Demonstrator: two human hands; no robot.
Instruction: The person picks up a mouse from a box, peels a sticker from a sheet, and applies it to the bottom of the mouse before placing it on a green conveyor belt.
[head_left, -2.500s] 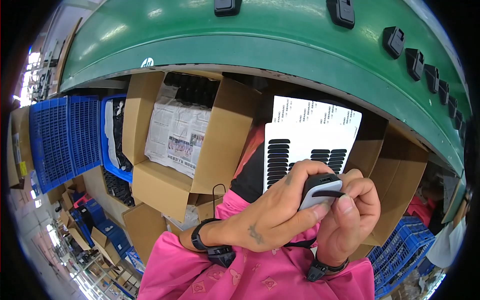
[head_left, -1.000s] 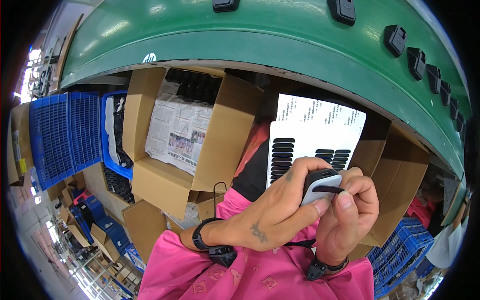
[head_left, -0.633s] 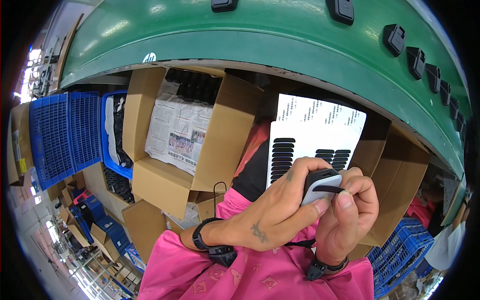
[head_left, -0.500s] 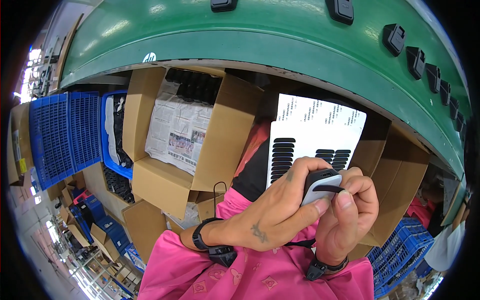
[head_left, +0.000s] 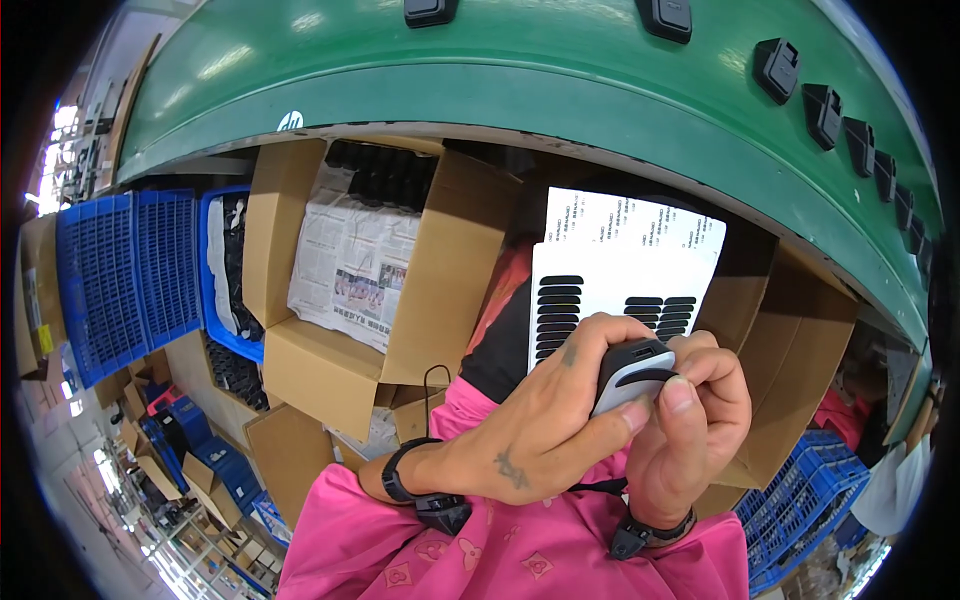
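Note:
My left hand [head_left: 540,435] is wrapped round a small plastic housing [head_left: 610,398] with a black body and a pale grey face. A small port shows in its black top end. One end of a thin, curved black strip [head_left: 640,376] lies at the grey face near that port. The strip's other end is pinched between thumb and finger of my right hand [head_left: 690,425]. Beneath my hands, over my lap, lies a white sheet [head_left: 625,270] bearing rows of similar black strips. Whether the strip is fully stuck down cannot be seen.
A green worktop [head_left: 400,90] ahead carries several black plastic units [head_left: 776,72]. An open carton [head_left: 270,360] with newspaper [head_left: 350,250] and black parts stands at left, beside blue crates [head_left: 130,280]. Another carton [head_left: 800,350] and a blue basket [head_left: 805,510] are at right.
The black strip has shifted slightly and now curves more closely along the grey face. Both hands keep their grip. The whole view has moved a little.

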